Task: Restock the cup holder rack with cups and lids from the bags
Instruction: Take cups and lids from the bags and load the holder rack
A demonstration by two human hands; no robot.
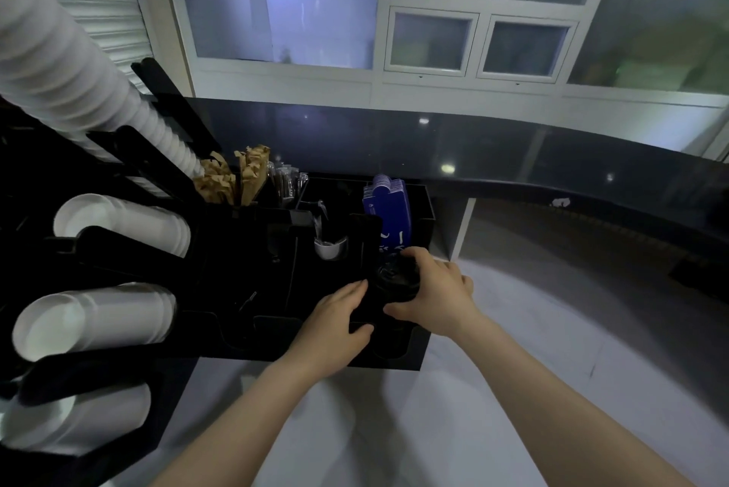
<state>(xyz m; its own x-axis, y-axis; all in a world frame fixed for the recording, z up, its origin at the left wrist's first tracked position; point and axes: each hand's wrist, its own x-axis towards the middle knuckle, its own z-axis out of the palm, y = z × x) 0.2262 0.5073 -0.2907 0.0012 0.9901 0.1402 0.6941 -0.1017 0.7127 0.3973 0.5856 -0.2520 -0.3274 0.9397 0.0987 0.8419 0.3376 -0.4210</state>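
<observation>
The right hand (438, 289) grips black lids (396, 277), the left hand (335, 319) steadies the rack (410, 352) open-fingered; misaligned, the lids could jam or spill.

The cup holder rack (244, 250) was plain black, and the stacked cups (98, 317) lying in its slots along the left edge of the worktop (473, 147) were plain white with faint ribbed rims. The stack of lids (396, 279) at the rack's right end was black too, beside blue sleeves (388, 210) bearing white marks, while kraft-brown paper packets (232, 175) stood toward the rack's far edge. The worktop was glossy black with pale light spots reflected on it, and the floor (513, 329) below was light grey.
</observation>
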